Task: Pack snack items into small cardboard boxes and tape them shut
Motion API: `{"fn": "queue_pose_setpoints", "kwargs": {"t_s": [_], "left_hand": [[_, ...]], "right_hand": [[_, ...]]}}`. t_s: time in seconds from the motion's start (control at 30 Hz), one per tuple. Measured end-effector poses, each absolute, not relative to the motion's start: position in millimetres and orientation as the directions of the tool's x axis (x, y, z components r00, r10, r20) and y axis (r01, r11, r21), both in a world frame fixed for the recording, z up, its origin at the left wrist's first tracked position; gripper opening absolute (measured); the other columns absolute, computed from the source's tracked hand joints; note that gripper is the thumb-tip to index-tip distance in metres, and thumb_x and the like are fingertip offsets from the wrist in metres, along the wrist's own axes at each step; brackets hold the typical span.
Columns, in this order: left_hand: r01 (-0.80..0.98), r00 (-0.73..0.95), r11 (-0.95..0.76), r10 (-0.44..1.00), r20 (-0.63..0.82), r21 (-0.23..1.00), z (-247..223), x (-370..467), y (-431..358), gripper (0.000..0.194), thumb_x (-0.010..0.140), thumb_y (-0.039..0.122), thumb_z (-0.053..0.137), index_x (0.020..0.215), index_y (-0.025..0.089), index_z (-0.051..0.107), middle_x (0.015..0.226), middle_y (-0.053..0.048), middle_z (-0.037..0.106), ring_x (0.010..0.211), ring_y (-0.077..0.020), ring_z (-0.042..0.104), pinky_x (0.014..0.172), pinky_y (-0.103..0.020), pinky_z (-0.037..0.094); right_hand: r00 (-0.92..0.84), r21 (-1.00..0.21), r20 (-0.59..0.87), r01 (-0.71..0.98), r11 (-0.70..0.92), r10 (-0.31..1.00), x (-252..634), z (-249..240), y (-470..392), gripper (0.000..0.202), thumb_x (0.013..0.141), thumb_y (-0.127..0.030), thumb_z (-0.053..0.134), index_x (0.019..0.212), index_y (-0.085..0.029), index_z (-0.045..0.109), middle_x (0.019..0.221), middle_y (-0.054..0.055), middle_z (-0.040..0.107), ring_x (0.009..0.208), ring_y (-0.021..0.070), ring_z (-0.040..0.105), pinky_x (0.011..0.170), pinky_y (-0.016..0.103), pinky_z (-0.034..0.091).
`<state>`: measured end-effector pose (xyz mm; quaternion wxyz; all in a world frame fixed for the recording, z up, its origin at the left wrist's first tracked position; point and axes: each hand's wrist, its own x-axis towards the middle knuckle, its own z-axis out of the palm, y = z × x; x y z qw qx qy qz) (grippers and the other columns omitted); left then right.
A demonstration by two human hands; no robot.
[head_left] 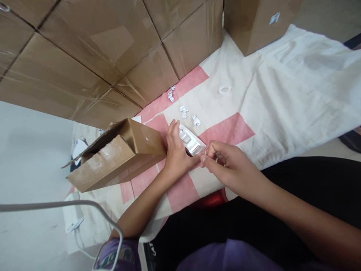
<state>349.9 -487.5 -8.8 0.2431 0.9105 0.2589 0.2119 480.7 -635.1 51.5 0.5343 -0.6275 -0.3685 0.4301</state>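
Note:
A small white device with shiny silver-grey parts on its face lies tilted on the pink and cream cloth. My left hand is wrapped round its left and lower edge, fingers at the top and thumb along the bottom. Just right of the device, my right hand is closed in a pinch close to my left thumb. What sits between those fingertips is too small to make out. Crumpled white scraps lie above the device.
An open cardboard box stands left of my left hand. Stacked taped cartons rise behind, with another carton at upper right. A white ring lies on the cloth. A grey cable crosses the lower left.

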Motion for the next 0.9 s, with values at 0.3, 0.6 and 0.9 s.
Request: {"fn": "queue_pose_setpoints", "kwargs": {"t_s": [0.3,0.6,0.9], "left_hand": [[0.416,0.865,-0.811,0.492,0.094,0.412,50.2,336.6,-500.1,0.044,0.087,0.036,0.072,0.129,0.030,0.061,0.168,-0.010,0.026,0.158,-0.0425,0.011,0.123,-0.071,0.015],[0.321,0.913,-0.681,0.407,-0.024,0.659,132.8,308.1,-489.6,0.018,0.097,0.024,0.061,0.080,0.019,0.063,0.101,-0.003,0.070,0.097,-0.0190,0.064,0.086,-0.032,0.049],[0.279,0.915,-0.693,0.401,0.035,0.665,162.2,270.4,-472.7,0.025,0.100,0.036,0.062,0.082,0.022,0.070,0.104,0.000,0.074,0.097,-0.0168,0.066,0.086,-0.030,0.047]], "right_hand": [[0.445,-0.992,0.118,0.080,0.092,0.888,463.9,72.9,-625.1,0.016,0.094,-0.025,0.060,0.083,-0.024,0.048,0.075,-0.001,0.062,0.065,0.0144,0.060,0.060,0.029,0.046],[0.429,-0.932,0.362,0.160,0.324,0.828,437.0,83.2,-609.3,0.009,0.098,-0.019,0.053,0.095,-0.024,0.047,0.068,-0.005,0.062,0.054,0.0110,0.059,0.048,0.022,0.041],[0.196,-0.614,0.691,0.667,0.422,0.696,430.3,72.1,-607.8,0.020,0.094,-0.008,0.056,0.104,-0.025,0.051,0.068,-0.006,0.065,0.050,0.0095,0.056,0.049,0.022,0.044]]}}
